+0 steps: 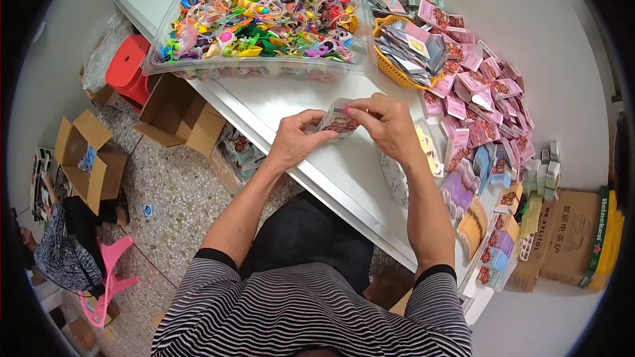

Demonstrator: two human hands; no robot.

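Note:
Over the white table, my left hand (295, 140) grips a small printed carton (338, 125) between thumb and fingers. The carton is grey-white with a reddish picture on its side, and it stands tilted. At its upper right edge my right hand (389, 127) is closed in a pinch. A spot of pink shows by those fingertips; what they hold, if anything, is too small to make out. Beyond my hands, a clear plastic tub (264, 66) is heaped with colourful small toys. To its right, a yellow basket (391, 74) holds silvery flat packets.
Many pink cartons (473, 82) lie piled at the right. Fanned stacks of purple cards (461, 188) and orange cards (473, 226) lie near my right forearm. Open cardboard boxes (173, 112) and a red stool (127, 69) stand on the floor at left. Another person (66, 244) sits at far left.

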